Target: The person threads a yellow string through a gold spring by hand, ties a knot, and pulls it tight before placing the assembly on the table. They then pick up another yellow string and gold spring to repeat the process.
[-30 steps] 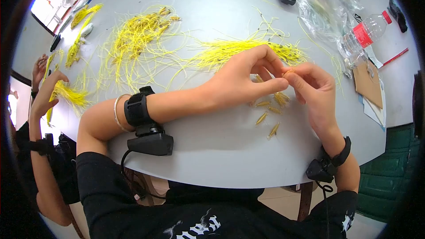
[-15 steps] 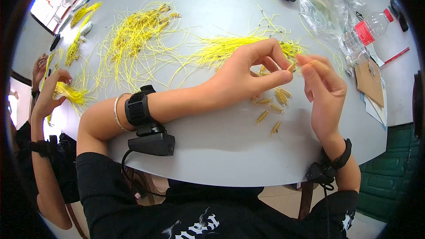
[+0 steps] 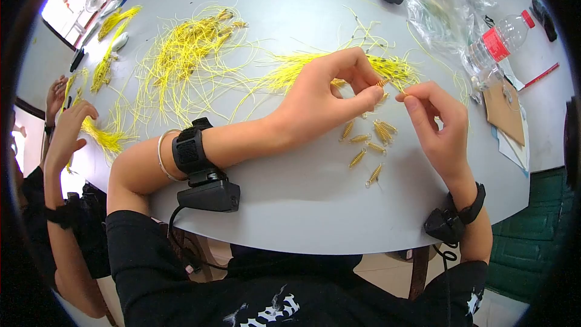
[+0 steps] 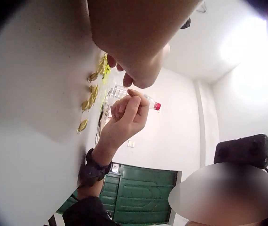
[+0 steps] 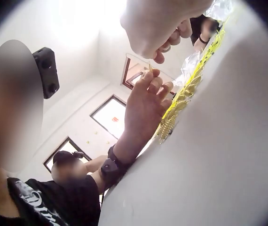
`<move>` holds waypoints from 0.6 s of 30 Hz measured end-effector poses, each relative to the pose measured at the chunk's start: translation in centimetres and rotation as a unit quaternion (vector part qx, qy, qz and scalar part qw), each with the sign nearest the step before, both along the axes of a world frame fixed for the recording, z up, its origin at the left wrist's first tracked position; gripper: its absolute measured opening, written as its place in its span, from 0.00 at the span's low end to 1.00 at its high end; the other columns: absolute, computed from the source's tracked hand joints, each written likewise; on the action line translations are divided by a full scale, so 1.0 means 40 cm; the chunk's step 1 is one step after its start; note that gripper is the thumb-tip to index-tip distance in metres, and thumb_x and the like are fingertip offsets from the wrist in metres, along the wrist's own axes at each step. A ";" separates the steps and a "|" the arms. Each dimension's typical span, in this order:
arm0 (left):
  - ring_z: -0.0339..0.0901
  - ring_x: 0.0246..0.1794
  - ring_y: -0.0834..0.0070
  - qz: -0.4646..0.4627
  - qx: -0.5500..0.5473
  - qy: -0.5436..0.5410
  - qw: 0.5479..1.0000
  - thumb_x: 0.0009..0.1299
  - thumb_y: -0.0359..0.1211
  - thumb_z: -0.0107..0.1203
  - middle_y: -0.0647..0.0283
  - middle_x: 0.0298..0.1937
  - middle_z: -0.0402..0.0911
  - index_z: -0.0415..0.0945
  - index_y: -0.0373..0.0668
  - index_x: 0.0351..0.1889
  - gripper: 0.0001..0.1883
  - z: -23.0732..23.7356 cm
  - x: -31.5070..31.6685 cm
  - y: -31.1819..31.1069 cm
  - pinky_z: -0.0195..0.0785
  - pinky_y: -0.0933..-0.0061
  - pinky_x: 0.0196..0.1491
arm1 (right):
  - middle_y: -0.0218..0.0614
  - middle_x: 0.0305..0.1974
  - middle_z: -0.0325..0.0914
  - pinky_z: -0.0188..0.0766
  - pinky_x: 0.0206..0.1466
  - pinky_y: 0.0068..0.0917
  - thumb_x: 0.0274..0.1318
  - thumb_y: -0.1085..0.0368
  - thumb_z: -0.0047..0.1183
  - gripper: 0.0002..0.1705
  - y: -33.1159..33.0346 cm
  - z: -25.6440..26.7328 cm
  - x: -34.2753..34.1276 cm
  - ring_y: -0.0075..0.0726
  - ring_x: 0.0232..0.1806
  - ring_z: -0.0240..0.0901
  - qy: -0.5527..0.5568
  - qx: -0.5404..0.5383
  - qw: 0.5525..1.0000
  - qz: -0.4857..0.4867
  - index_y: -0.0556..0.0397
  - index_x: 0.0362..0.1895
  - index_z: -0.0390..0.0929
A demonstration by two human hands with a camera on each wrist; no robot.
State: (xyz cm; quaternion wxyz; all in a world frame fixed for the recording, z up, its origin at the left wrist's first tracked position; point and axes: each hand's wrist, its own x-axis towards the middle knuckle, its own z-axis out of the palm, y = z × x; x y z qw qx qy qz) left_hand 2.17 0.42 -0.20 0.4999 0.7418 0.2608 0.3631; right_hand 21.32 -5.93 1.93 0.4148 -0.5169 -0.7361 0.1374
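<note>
Spring, gold, one (image 3: 382, 83): raised above the table (image 3: 290, 212) at the fingertips of the left hand (image 3: 333, 88). Left grip clamped on it, thumb against finger; only a short part of the coil shows. Risk: so small a hold could let the coil roll or flick out, were the pressure to come off-centre.

Right hand (image 3: 442, 124): near the left, not touching it. Grip: thumb and forefinger tips close to each other; whether a fine strand lies between them, cannot tell. Risk: if one does, a hard pull might slip it free or jerk the spring loose.

Loose springs, several (image 3: 384, 133): on the table, below and beside the left hand, some touching. Risk: a dropped piece would likely be lost among them; looped ends could hook together; a low hand could scatter them.

Lines, yellow, one bundle (image 3: 287, 69): behind the left hand, ends straying. Risk: strays could snag on the coil or a finger.

Tangle, yellow (image 3: 190, 42): farther left, strands reaching the bundle. Risk: one line drawn quickly might drag others into a knot.

Cable (image 3: 170, 221): hanging at the table edge below the left arm. Risk: a catch there could tug the wrist.
</note>
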 end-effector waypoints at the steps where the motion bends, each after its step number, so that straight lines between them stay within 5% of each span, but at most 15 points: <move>1: 0.75 0.32 0.83 -0.009 -0.013 -0.014 1.000 0.67 0.35 0.50 0.66 0.32 0.77 0.71 0.40 0.35 0.07 -0.006 0.001 0.003 0.64 0.84 0.31 | 0.27 0.23 0.75 0.53 0.18 0.11 0.53 0.73 0.49 0.02 -0.003 0.001 -0.002 0.12 0.19 0.63 0.005 0.009 1.000 -0.003 0.56 0.30 0.75; 18: 0.73 0.29 0.85 -0.061 -0.055 -0.033 0.996 0.68 0.35 0.50 0.65 0.38 0.78 0.72 0.37 0.39 0.10 -0.005 0.004 0.003 0.64 0.85 0.30 | 0.31 0.23 0.73 0.57 0.18 0.14 0.48 0.77 0.52 0.04 -0.012 0.020 -0.002 0.18 0.17 0.63 -0.073 0.060 0.994 0.051 0.57 0.31 0.76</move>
